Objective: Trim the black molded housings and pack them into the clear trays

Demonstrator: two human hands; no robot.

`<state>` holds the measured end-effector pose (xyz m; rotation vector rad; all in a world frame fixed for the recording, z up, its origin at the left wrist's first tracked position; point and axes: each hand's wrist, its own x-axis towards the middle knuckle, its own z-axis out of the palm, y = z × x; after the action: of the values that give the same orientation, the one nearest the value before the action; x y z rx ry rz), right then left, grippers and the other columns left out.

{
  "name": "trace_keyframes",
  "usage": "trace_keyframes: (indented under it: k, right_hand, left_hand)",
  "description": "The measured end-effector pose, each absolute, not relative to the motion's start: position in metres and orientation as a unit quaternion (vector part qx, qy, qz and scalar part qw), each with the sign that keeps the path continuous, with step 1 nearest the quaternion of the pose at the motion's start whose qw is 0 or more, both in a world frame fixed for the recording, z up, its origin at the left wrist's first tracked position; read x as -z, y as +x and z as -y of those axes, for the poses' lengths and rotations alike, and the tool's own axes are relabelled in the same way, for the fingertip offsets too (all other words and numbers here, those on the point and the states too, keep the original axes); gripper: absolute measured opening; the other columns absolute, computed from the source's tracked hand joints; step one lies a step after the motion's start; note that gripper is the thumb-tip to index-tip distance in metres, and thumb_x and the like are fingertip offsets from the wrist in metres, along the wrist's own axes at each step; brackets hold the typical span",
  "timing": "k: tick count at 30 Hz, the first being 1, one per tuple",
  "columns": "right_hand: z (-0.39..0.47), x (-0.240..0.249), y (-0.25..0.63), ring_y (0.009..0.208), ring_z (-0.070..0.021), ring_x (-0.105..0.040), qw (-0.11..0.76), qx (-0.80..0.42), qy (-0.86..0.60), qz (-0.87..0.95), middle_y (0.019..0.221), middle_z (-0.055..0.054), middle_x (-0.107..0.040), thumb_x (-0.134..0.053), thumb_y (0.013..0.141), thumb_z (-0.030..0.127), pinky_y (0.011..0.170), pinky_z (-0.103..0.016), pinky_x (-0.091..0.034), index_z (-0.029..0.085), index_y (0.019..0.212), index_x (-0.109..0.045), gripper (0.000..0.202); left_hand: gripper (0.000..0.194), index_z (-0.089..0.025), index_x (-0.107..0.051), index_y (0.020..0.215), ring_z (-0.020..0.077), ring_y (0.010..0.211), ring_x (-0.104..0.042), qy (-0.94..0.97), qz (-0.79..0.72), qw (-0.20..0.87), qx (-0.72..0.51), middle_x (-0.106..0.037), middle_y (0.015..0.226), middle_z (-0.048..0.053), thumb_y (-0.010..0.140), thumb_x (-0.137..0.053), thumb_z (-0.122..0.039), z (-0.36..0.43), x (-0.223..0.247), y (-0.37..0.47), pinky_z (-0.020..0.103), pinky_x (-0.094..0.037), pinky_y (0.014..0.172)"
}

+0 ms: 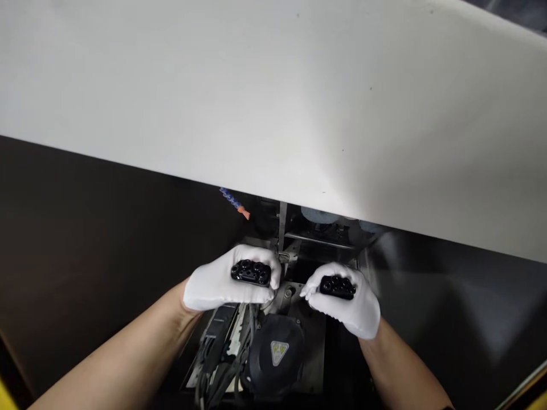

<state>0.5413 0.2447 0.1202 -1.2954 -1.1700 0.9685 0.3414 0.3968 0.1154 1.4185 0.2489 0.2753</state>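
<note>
My left hand [233, 285], in a white glove, is closed around a small black part with several round holes or bosses [251, 273]. A similar black part [337, 287] sits in my right hand [354, 307], also white-gloved, with thumb and fingers curled about it. Both parts show their glossy, bumpy face to me. The hands are apart, held above a machine interior. Below and between them lies a dark round motor-like housing [276, 353] with a triangular warning label [279, 352].
A broad white panel [213, 91] spans the upper view. Under its edge hang a blue segmented hose with an orange nozzle [243, 212] and a metal bracket [282, 225]. Grey cables [217, 364] run at lower left. Dark walls [85, 239] flank both sides.
</note>
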Motion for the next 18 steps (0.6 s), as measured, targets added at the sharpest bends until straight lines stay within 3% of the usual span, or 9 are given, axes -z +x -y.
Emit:
trace_keyframes:
  k: [4, 10, 18]
  right_hand:
    - [-0.2442, -0.1158, 0.5408, 0.080, -0.0211, -0.076, 0.576, -0.410, -0.522, 0.477, 0.082, 0.000, -0.078, -0.078, 0.073, 0.009, 0.077, -0.035, -0.061, 0.023, 0.081, -0.074, 0.017]
    - [-0.2453, -0.1117, 0.5466, 0.091, -0.0234, -0.075, 0.554, -0.388, -0.528, 0.514, 0.086, -0.002, -0.078, -0.076, 0.075, 0.008, 0.083, -0.036, -0.059, 0.023, 0.082, -0.073, 0.017]
    - [-0.2438, -0.1169, 0.5505, 0.089, -0.0245, -0.074, 0.511, -0.397, -0.535, 0.543, 0.089, -0.003, -0.077, -0.075, 0.081, 0.013, 0.084, -0.041, -0.059, 0.025, 0.085, -0.072, 0.013]
  left_hand:
    - [0.019, -0.013, -0.070, 0.080, 0.0126, 0.067, -0.064, 0.644, -0.130, 0.732, -0.180, -0.069, 0.075, 0.002, 0.072, -0.086, -0.019, -0.3974, -0.1158, 0.3401, 0.022, -0.052, 0.065]
    - [0.020, -0.012, -0.070, 0.078, 0.0125, 0.063, -0.063, 0.627, -0.144, 0.737, -0.207, -0.069, 0.072, 0.003, 0.070, -0.087, -0.020, -0.3925, -0.1166, 0.3442, 0.023, -0.053, 0.063]
    - [0.018, -0.013, -0.072, 0.077, 0.0140, 0.065, -0.065, 0.652, -0.144, 0.715, -0.206, -0.070, 0.073, 0.004, 0.068, -0.087, -0.018, -0.3921, -0.1232, 0.3459, 0.024, -0.055, 0.062]
